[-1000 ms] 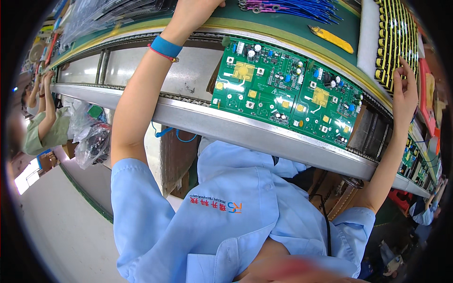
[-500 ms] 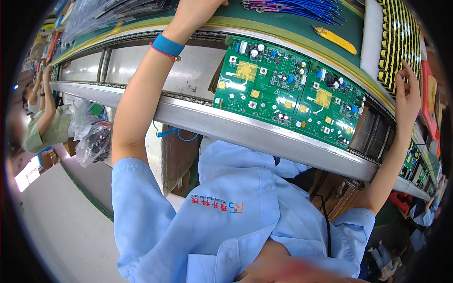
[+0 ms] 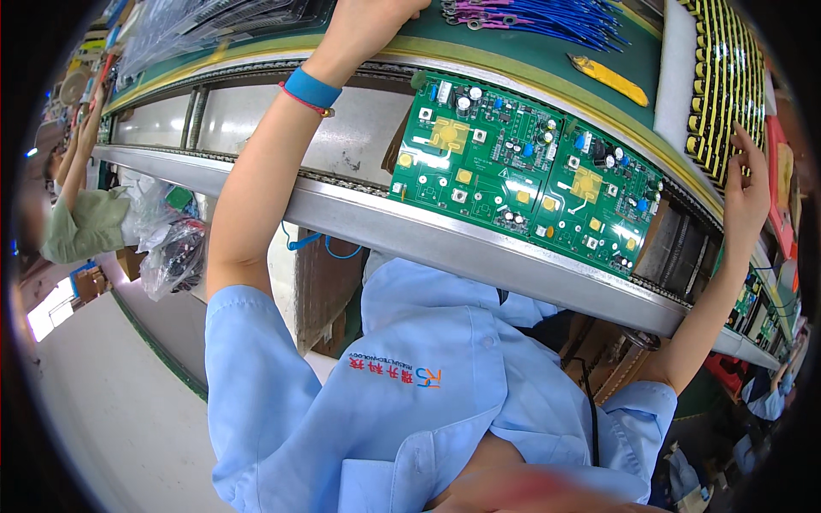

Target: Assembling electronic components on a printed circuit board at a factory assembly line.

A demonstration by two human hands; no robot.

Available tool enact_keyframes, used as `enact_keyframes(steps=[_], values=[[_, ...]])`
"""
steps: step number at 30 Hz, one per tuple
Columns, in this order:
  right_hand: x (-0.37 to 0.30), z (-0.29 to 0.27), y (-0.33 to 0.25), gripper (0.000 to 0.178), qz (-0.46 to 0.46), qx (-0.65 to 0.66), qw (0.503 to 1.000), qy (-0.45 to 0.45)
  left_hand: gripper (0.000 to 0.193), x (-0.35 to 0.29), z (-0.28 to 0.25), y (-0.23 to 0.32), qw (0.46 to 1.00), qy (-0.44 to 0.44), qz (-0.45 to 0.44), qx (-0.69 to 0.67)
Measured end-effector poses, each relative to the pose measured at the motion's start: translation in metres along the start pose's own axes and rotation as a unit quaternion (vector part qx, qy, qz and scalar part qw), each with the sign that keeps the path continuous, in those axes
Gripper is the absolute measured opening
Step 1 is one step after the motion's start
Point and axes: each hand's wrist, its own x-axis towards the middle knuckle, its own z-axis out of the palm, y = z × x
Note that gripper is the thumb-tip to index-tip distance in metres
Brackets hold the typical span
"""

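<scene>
Blue shirt (image 3: 445, 342) displaying chest lettering (image 3: 395, 373), green circuit board (image 3: 534, 184) lying on conveyor (image 3: 462, 237), bearing white print (image 3: 505, 173), yellow-black parts (image 3: 727, 85) lining up at right, left hand (image 3: 369, 30) crossing upper edge, right hand (image 3: 747, 192) curling beside parts, either grip's hold being indeterminable

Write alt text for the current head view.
A person's left hand, partly cut off by the top edge, is close to blue-and-pink wires; the right hand is by rows of black-and-yellow parts. Between the arms, a green circuit-board panel spans a metal-railed track. Beyond it lies a yellow knife.
</scene>
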Motion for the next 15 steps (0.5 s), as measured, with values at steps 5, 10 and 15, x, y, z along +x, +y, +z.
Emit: enact_keyframes(steps=[5,10,15], values=[[-0.001,-0.001,0.002,0.043,-0.013,-0.025,1.000,-0.013,0.029,0.001,0.009,0.007,0.968,0.093,-0.133,0.194],[0.005,0.001,0.000,0.045,0.009,-0.021,1.000,-0.003,0.027,0.005,0.000,0.008,0.974,0.114,-0.161,0.114],[0.013,-0.001,-0.006,0.042,-0.034,-0.030,0.999,-0.001,0.026,0.005,-0.005,0.013,0.975,0.135,-0.170,0.041]])
